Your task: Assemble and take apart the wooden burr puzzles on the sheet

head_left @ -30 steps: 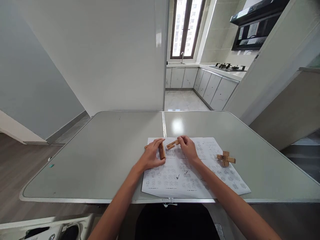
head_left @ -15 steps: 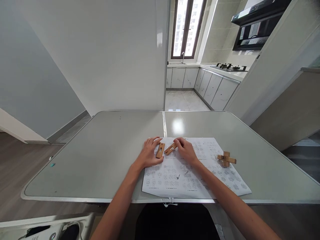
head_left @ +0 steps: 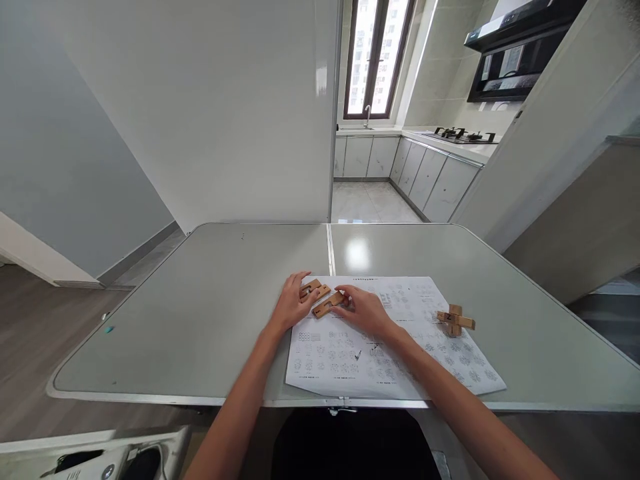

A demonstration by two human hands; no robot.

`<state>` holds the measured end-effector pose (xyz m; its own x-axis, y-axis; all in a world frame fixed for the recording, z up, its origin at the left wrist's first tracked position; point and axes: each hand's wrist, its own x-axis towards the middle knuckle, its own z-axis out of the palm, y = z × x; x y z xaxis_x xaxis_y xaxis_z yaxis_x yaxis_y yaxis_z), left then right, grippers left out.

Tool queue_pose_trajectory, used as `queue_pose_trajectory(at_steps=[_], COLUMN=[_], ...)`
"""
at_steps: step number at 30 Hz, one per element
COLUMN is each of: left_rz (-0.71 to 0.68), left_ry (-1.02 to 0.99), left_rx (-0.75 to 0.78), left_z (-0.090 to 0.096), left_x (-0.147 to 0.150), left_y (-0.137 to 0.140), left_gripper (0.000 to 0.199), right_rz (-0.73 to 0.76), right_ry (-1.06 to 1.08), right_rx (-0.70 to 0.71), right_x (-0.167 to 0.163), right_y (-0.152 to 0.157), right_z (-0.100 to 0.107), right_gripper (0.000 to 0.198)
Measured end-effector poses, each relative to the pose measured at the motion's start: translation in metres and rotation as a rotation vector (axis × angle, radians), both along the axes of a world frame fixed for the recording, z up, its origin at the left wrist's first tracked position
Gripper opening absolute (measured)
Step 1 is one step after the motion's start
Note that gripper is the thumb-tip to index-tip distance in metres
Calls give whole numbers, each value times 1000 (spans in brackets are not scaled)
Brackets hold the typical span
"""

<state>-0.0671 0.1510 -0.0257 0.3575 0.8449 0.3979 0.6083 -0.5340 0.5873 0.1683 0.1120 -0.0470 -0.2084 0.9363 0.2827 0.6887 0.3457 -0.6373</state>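
Head view: the right hand [head_left: 364, 311] had shifted its pinched block [head_left: 325, 306] toward the wooden pieces [head_left: 310, 289] the left hand [head_left: 290, 303] gripped. That bunched everything near the paper's [head_left: 320, 384] far-left corner

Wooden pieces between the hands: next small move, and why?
Probably use the right hand to bring its wooden piece up against the other pieces at the left hand: they sit close, slanting much alike, and the right hand has one end.

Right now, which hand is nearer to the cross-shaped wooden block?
Right. The right hand is left of the cross-shaped wooden block, apart from it; the left hand is farther left.
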Motion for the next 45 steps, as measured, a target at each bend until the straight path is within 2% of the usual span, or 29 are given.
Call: queue_pose_trajectory(at_steps=[5, 8, 22, 25, 29, 32, 34, 37, 40, 42, 45], left_rz=[-114, -148, -76, -58, -37, -21, -6, 14, 14, 1, -23], left_ry=[26, 46, 82, 85, 82, 76, 72, 67, 76, 88, 103], left_rx=[-35, -32, 23, 49, 83, 112, 133, 166, 193, 203, 202], left_z=[4, 3, -1, 0, 0, 0, 0, 1, 4, 5, 7], left_x=[0, 0, 1, 2, 3, 3, 3, 3, 4, 5, 6], left_y=[-6, -6, -3, -4, -4, -4, -5, -6, -8, -9, -11], left_gripper=[67, 73, 53, 47, 36, 31, 29, 26, 25, 26, 27], right_rz=[-2, 11, 41, 52, 64, -43, -203, -451, -681, -756, -739], right_ry=[-29, -12, 88, 94, 27, -40, -110, -178, -241, -250, -200], right_rx=[14, 15, -4, -19, -12, 22, 70, 135, 180, 102, -84], right_x=[-1, 0, 0, 12, 47, 84, 112, 152, 180, 190, 195], right_y=[-1, -1, -4, -15, -51, -85, -104, -122, -132, -135, -136], right_z=[2, 4, 5, 15, 42, 59, 62, 56, 41, 29, 14], right_gripper=[34, 30, 27, 26, 23, 25, 28, 36, 44, 48, 53])
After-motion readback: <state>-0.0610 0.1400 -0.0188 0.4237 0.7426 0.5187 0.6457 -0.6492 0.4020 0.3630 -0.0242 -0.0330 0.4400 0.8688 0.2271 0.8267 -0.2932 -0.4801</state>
